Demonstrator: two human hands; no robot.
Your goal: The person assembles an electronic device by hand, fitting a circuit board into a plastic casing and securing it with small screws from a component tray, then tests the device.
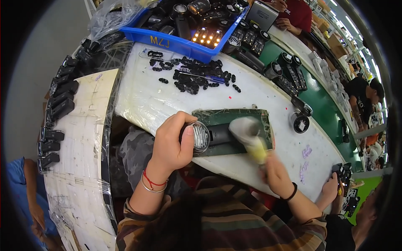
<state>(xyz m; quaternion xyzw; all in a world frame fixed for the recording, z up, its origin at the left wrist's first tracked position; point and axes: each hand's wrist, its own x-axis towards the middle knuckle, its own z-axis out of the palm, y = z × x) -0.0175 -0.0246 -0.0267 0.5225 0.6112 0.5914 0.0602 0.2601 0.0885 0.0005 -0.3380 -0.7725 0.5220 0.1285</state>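
Observation:
My left hand is wrapped around the round, clear ribbed head of a black handheld device. The device lies sideways on a dark green mat, its dark body pointing right. My right hand grips a mallet by its handle. The mallet has a pale head and a yellow section, both smeared by motion. Its head overlaps the right end of the device; I cannot tell whether they touch.
Beyond the mat lie many small black parts and a purple-handled screwdriver. A blue bin holds more devices, some lit. Black devices line the left bench and the green belt. A co-worker's hand is at right.

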